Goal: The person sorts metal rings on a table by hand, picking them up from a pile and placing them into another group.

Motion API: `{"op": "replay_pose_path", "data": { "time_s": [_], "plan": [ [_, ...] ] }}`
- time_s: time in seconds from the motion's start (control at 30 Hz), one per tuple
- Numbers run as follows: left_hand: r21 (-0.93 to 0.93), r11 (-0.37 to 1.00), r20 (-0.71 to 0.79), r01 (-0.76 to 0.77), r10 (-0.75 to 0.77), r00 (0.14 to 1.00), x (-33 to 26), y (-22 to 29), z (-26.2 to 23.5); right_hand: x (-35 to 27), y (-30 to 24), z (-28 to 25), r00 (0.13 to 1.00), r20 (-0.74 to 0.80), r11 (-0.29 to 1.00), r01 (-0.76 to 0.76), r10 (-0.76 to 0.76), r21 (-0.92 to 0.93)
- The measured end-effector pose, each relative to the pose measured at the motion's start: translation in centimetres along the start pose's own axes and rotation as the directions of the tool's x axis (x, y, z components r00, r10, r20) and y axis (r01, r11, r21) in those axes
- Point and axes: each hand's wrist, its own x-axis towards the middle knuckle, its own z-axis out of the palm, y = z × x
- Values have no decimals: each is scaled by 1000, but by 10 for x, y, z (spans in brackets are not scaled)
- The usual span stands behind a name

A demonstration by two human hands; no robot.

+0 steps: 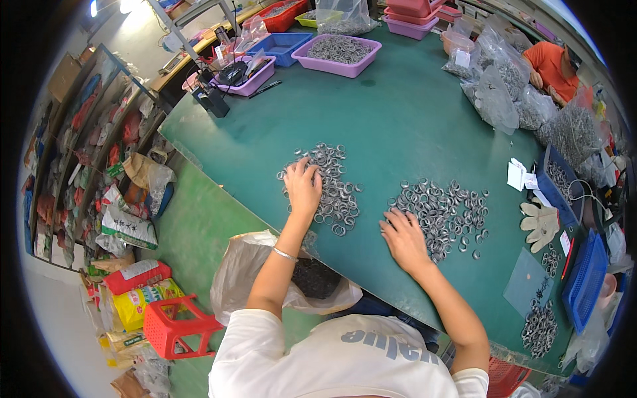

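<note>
Two heaps of small metal rings lie on the green table [398,119]. My left hand [302,187] rests flat on the left heap of rings [330,186], fingers spread over it. My right hand [403,239] lies palm down at the near left edge of the right heap of rings [443,213], fingertips touching the rings. Neither hand has closed on anything that I can see. A thin bracelet sits on my left wrist.
A clear plastic bag [252,265] with dark contents hangs below the table edge by my left arm. Purple trays [340,52] of rings stand at the far side; full plastic bags [494,93] pile far right. A white glove [541,222] and blue baskets [584,278] lie right. Another person in orange [554,63] sits far right.
</note>
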Motion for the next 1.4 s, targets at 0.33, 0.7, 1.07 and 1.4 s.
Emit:
{"op": "replay_pose_path", "data": {
  "time_s": [0.33, 0.7, 1.07, 1.4],
  "plan": [
    [-79, 993, 24, 90, -88, 996, 4, -1, -2, -48, 25, -52, 988, -6, 988, -152, 152, -18],
    [-67, 973, -119, 220, -227, 967, -18, 4, -19, -45, 20, -72, 967, -132, 976, -211, 216, 51],
    [-179, 913, 157, 366, -341, 927, -42, -28, -16, 58, -74, 36, 954, 111, 901, -299, 278, 315],
    [-226, 901, 191, 371, -332, 924, -35, -22, -13, 106, -69, 64, 984, 67, 980, -172, 165, 100]
  ]
}}
